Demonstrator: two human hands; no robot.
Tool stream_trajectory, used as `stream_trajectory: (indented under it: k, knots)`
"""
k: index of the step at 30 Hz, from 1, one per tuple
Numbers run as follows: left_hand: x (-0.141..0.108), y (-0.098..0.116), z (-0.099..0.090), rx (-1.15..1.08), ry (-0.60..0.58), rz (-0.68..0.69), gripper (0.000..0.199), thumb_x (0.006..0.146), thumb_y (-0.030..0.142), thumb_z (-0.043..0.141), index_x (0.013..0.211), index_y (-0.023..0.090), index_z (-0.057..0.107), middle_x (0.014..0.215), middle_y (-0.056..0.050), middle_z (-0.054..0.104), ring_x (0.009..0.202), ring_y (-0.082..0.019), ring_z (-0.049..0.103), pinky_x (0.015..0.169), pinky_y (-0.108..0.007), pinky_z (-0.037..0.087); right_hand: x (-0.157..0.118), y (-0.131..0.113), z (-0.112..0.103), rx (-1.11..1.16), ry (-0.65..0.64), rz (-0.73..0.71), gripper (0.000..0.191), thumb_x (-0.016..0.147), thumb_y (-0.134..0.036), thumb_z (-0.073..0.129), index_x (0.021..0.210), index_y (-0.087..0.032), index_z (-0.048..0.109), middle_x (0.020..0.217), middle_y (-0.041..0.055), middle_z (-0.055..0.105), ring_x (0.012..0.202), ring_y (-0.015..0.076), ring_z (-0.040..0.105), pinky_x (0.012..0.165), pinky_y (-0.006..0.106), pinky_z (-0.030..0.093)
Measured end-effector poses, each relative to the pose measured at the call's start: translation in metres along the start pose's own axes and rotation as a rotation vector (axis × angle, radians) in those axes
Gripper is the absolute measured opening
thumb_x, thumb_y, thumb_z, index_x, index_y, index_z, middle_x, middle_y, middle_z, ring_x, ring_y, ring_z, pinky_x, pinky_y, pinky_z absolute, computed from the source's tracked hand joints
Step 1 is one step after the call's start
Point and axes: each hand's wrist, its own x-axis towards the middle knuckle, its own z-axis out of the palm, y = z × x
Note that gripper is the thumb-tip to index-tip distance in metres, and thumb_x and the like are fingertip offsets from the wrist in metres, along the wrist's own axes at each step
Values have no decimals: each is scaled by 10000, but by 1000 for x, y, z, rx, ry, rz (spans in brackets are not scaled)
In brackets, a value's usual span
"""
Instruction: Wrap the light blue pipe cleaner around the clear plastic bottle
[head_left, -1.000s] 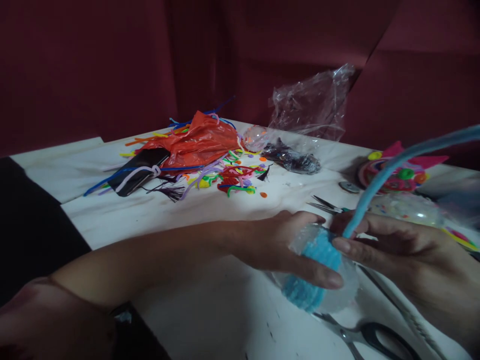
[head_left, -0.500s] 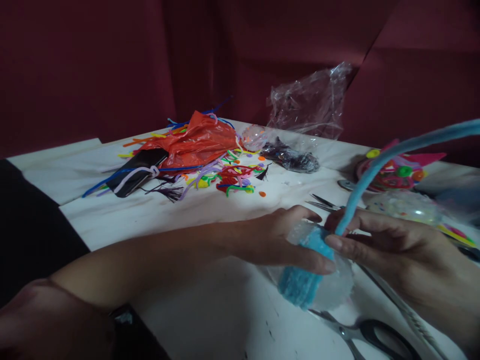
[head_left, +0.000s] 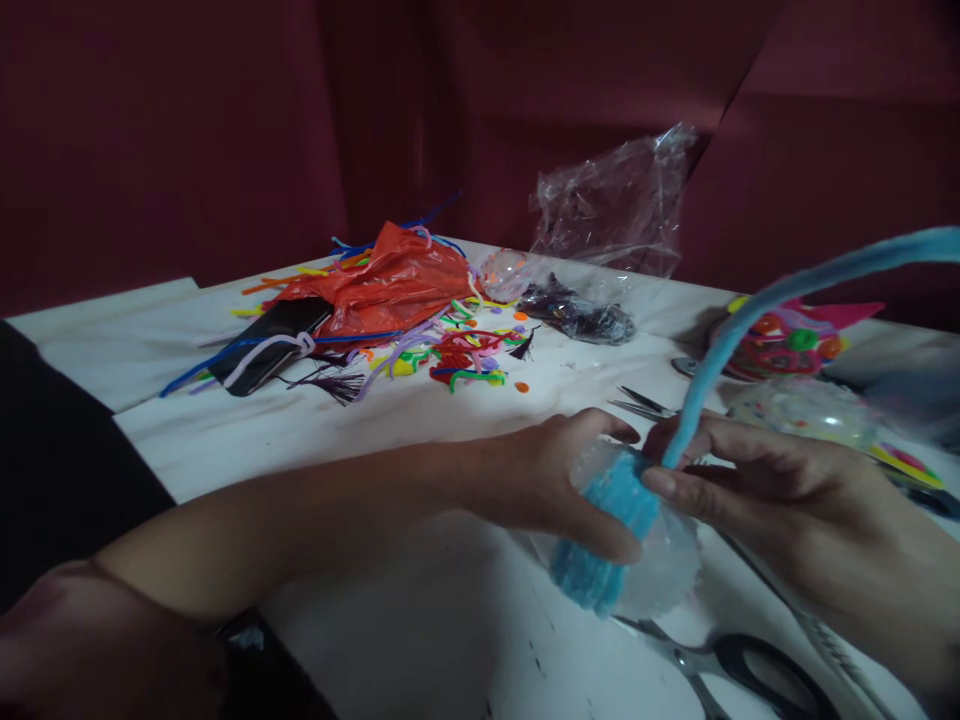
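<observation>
My left hand (head_left: 559, 480) grips a clear plastic ball (head_left: 664, 575) partly wound with light blue pipe cleaner (head_left: 604, 540); thumb and fingers clasp its upper side. My right hand (head_left: 757, 490) pinches the loose end of the same blue pipe cleaner (head_left: 757, 310) right where it meets the ball. The long free end arcs up and off to the right edge. Both hands hover just above the white table (head_left: 360, 420).
Black-handled scissors (head_left: 739, 665) lie under the ball near the front edge; small snips (head_left: 645, 405) lie behind the hands. A heap of coloured pipe cleaner scraps and an orange bag (head_left: 390, 285) sits at mid-left, a clear bag (head_left: 607, 210) behind, colourful decorated pieces (head_left: 787, 345) at right.
Both hands and the ball have drifted slightly left and up. The pipe cleaner's free end has swung a little higher; the grips are unchanged.
</observation>
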Motion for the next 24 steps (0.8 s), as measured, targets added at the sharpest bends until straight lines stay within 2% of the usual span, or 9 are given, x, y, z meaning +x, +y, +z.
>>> stream_trajectory:
  k: [3,6,8,12,17,24]
  knots:
    - [-1,2,-1,-25,0,8,715,568,299,743,1179,154,402,1111,-80,522,1010,-226,518,756,-311,471,-1,-5,-1,12,-31,-23,583,760,-712,680,634,-155,562,576,34,390,594,197,475,535,214,472]
    - [-2,7,-2,-135,-78,9,627,627,344,692,1162,159,422,1101,-69,528,1016,-226,531,737,-297,478,0,-13,-3,53,-112,-78,576,766,-713,674,651,-157,575,609,43,431,606,202,493,525,211,475]
    - [-3,10,-3,-170,-105,-7,546,688,387,626,1150,163,440,1125,-67,529,1067,-233,515,796,-323,466,1,-18,-5,98,-195,-129,548,789,-690,665,677,-159,587,662,49,479,626,204,515,517,199,475]
    - [-5,13,-3,-56,-16,-70,543,727,423,591,1179,173,421,1268,-91,464,1196,-247,410,962,-413,359,3,-24,-5,171,-294,-222,410,868,-554,624,728,-170,596,747,32,519,686,197,549,570,178,491]
    - [-4,6,1,-48,22,-64,494,687,380,640,1099,189,446,1131,-77,532,1070,-248,495,868,-420,413,0,-28,-4,196,-293,-266,259,882,-424,604,777,-187,618,812,15,533,683,170,562,580,145,493]
    - [-2,2,1,-49,10,-87,531,644,412,664,1080,202,446,1060,-70,539,1001,-249,518,792,-396,442,-4,-33,-3,200,-299,-244,255,869,-412,601,766,-179,616,827,19,530,696,166,555,588,140,483]
